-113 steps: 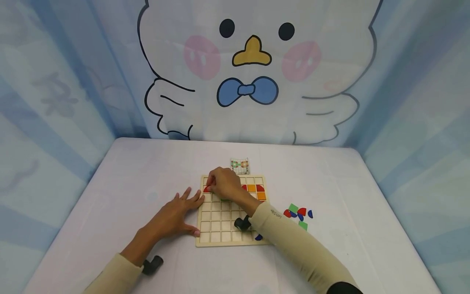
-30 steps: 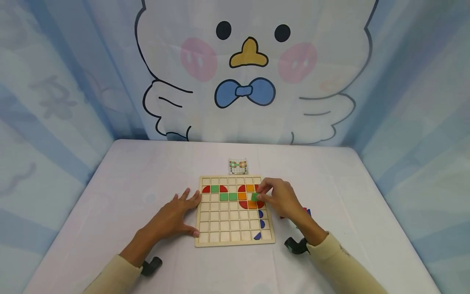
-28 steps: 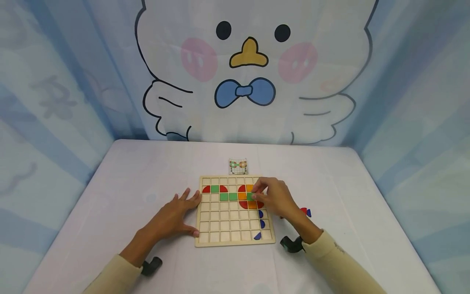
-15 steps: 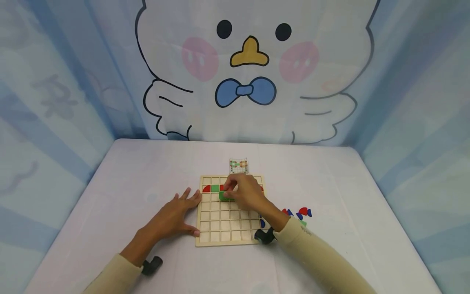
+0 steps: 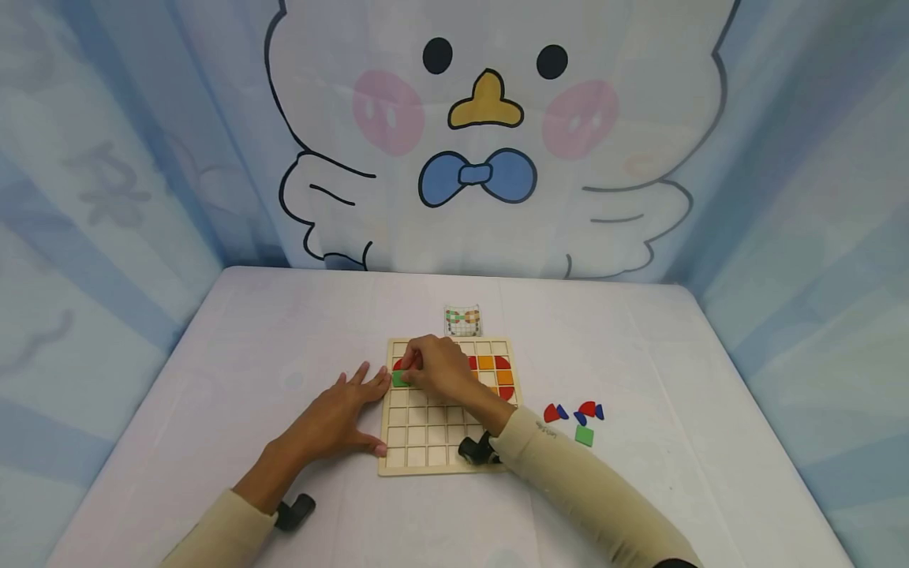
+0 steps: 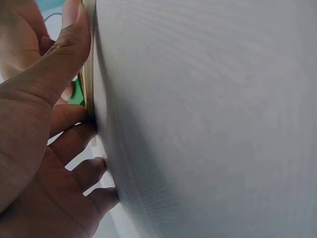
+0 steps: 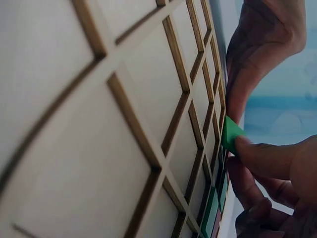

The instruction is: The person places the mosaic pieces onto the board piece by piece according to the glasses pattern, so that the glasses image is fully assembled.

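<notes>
"What's the right hand holding?"

"It's pinching a smooth green square by the left edge of the wooden grid board; the right-wrist view is showing the square tilting, the head view isn't."

"And the left hand?"

"Its fingers are spreading wide, only touching that edge. The right hand is working farther left than 1 second ago."

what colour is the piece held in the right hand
The piece is green, seen best in the right wrist view.
</notes>
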Tool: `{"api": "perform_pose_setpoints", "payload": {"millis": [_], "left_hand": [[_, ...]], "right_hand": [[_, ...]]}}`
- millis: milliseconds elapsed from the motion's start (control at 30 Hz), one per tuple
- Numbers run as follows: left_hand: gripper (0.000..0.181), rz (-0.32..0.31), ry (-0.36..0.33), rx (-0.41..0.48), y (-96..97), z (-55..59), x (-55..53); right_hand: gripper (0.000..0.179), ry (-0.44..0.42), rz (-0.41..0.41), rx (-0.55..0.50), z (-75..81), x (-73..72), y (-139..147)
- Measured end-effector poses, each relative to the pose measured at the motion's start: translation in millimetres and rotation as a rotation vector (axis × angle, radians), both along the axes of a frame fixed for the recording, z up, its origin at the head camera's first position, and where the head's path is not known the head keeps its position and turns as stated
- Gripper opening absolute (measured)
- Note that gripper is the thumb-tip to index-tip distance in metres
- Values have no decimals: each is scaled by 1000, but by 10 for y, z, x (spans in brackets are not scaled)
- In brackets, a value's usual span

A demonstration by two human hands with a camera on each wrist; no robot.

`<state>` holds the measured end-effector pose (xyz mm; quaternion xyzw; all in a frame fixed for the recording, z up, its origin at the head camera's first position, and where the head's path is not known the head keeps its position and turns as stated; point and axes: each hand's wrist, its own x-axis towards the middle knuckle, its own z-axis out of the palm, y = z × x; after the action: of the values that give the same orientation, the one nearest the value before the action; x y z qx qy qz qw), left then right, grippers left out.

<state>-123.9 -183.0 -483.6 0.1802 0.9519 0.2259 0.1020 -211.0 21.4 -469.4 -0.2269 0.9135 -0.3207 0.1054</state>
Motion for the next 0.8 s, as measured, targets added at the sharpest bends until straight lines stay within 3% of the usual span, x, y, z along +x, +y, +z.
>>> {"api": "perform_pose_setpoints", "payload": {"millis": [367,567,800], "left_hand": [[119,31,-20,-9,18,0,8],[118,25,-14,-1,20,-2,7],[117,20,-17,-7,27,3,6]], "right_hand": [[13,48,-21,104,-42,34,-62],[12,73,-21,40,-2,63,16],[14,75,-43,2,80,159,306]]}}
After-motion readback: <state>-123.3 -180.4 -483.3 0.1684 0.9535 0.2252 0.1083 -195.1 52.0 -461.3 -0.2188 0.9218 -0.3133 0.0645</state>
